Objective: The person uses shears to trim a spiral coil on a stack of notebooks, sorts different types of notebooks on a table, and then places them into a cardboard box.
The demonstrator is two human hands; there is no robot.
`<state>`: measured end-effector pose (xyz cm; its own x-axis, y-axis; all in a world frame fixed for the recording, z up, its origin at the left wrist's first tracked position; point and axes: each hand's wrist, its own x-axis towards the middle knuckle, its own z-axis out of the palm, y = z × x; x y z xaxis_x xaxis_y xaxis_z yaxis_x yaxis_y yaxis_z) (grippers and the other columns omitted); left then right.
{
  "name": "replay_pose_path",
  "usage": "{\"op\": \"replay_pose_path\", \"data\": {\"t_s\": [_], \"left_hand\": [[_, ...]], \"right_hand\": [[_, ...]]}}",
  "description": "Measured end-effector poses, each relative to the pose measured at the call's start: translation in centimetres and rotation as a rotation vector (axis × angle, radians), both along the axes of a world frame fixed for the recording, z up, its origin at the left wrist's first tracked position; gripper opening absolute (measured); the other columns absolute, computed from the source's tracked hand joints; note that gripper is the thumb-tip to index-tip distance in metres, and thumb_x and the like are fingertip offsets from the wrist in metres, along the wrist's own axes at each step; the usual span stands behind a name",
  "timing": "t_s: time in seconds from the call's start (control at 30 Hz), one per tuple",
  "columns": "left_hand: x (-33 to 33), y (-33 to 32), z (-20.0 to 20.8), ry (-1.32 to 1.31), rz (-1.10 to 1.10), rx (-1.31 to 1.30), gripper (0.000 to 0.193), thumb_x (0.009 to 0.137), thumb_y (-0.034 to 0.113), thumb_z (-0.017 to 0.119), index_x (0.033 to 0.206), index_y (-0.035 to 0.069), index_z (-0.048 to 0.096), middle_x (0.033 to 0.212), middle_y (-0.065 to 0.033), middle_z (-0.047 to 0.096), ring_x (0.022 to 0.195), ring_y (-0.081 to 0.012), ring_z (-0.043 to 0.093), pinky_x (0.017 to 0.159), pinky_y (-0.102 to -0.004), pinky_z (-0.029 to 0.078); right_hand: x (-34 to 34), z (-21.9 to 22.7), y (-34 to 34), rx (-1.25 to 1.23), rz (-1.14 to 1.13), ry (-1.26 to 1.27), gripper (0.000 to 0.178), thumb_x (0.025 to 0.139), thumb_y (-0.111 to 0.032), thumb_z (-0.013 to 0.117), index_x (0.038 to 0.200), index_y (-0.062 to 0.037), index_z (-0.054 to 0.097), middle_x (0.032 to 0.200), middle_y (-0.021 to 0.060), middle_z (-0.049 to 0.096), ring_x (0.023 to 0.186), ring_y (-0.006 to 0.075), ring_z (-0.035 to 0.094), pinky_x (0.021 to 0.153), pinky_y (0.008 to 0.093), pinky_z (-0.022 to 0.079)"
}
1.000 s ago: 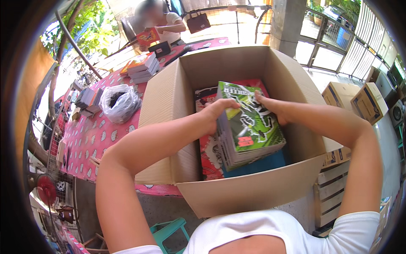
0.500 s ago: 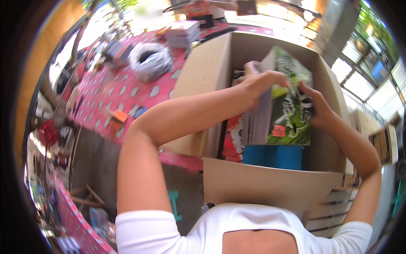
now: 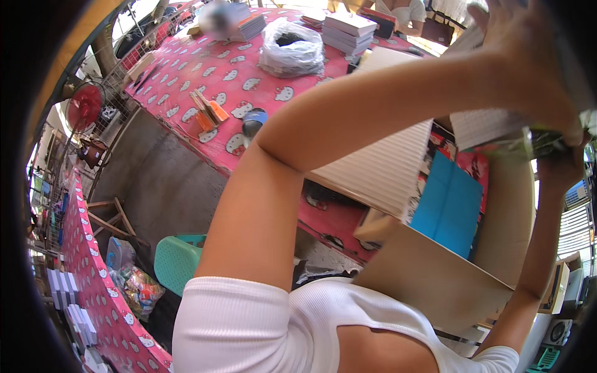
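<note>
A stack of notebooks (image 3: 488, 127) with green printed covers is at the far right of the head view, over the cardboard box (image 3: 510, 211). My left hand (image 3: 535, 74) reaches across and grips the stack from above and the side, its fingers partly blurred. My right hand (image 3: 563, 168) holds the stack from its lower right, with most of its fingers hidden. Inside the open box lie blue notebooks (image 3: 444, 202) and red patterned ones beneath and beside them. The box's near flap (image 3: 429, 280) hangs folded outward toward me.
On the pink patterned table (image 3: 186, 81) are a white plastic bag (image 3: 292, 50), book stacks (image 3: 348, 34), orange-handled tools (image 3: 211, 112) and a dark-and-blue roundish object (image 3: 254, 123). A green plastic chair (image 3: 177, 261) stands left of me. Another person (image 3: 404, 12) is beyond the table.
The notebook stack has moved with both hands toward the box's far right, uncovering more of the blue notebooks. My view has swung, so more of the table shows.
</note>
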<state>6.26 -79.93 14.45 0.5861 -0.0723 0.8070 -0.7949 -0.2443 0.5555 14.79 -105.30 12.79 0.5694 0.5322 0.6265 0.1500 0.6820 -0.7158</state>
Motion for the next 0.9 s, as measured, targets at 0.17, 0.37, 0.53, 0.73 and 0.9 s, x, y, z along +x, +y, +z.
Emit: {"op": "replay_pose_path", "data": {"t_s": [0.17, 0.37, 0.53, 0.73, 0.9], "left_hand": [[-1.0, 12.0, 1.8, -0.026, -0.252, -0.090, 0.040, 0.067, 0.012, 0.066, 0.103, 0.003, 0.053, 0.100, -0.0113, 0.054, 0.095, -0.0260, 0.052, 0.085, -0.0331, 0.044], [-0.2, 32.3, -1.5, 0.442, -0.510, -0.425, 0.015, 0.085, 0.012, 0.056, 0.097, 0.006, 0.063, 0.097, -0.0090, 0.063, 0.091, -0.0243, 0.060, 0.085, -0.0299, 0.046], [0.1, 38.3, -3.2, 0.465, -0.162, -0.637, 0.082, 0.055, 0.005, 0.077, 0.121, 0.006, 0.028, 0.112, -0.0199, 0.047, 0.106, -0.0320, 0.053, 0.087, -0.0425, 0.048], [2.1, 46.2, -11.6, 0.500, -0.184, -1.031, 0.081, 0.062, -0.007, 0.065, 0.124, 0.018, 0.020, 0.104, -0.0134, 0.050, 0.092, -0.0254, 0.058, 0.078, -0.0437, 0.053], [5.4, 49.2, -17.5, 0.294, -0.185, -1.270, 0.079, 0.064, -0.001, 0.066, 0.125, 0.020, 0.020, 0.117, -0.0140, 0.046, 0.105, -0.0291, 0.054, 0.084, -0.0458, 0.051]], "right_hand": [[0.3, 6.1, 12.4, -0.055, -0.140, 0.003, 0.045, 0.089, -0.040, 0.055, 0.117, -0.0051, 0.053, 0.114, 0.0118, 0.058, 0.104, 0.0254, 0.056, 0.092, 0.0420, 0.044], [0.2, 3.1, 35.0, -0.379, -0.027, 0.162, 0.046, 0.086, -0.042, 0.059, 0.115, -0.0055, 0.055, 0.109, 0.0108, 0.061, 0.096, 0.0238, 0.060, 0.087, 0.0396, 0.047], [1.1, -1.9, 46.6, -0.593, -0.050, 0.380, 0.048, 0.082, -0.044, 0.063, 0.111, -0.0064, 0.057, 0.101, 0.0091, 0.065, 0.085, 0.0212, 0.064, 0.079, 0.0366, 0.052], [6.0, -4.3, 57.3, -0.873, 0.110, 0.352, 0.048, 0.080, -0.042, 0.067, 0.106, -0.0027, 0.059, 0.088, 0.0098, 0.067, 0.077, 0.0160, 0.065, 0.069, 0.0295, 0.054], [10.8, -5.7, 65.4, -1.331, 0.002, -0.155, 0.063, 0.077, -0.049, 0.068, 0.115, 0.0006, 0.057, 0.088, 0.0115, 0.067, 0.079, 0.0194, 0.067, 0.071, 0.0342, 0.056]]}}
